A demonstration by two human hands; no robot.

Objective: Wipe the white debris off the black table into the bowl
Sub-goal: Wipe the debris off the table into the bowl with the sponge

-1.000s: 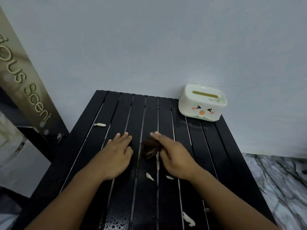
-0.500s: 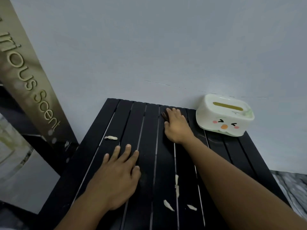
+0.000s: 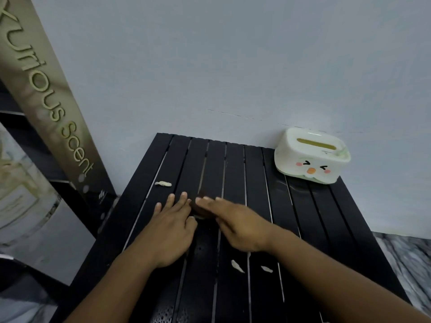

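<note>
My right hand [image 3: 235, 226] presses the dark cloth [image 3: 201, 209] flat, fingers together; crumbs [image 3: 236, 266] at lower centre could drop through the table [image 3: 303, 217] slats.

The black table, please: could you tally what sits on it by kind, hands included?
White debris bits: 3, at and
White tissue box with a face: 1
Dark cloth, mostly hidden under the right hand: 1
Hands: 2, left hand and right hand
Total: 7; no bowl is in view.

both hands [image 3: 171, 226] [image 3: 235, 223] lie flat on the black table [image 3: 303, 217] beside white debris [image 3: 237, 266].
</note>
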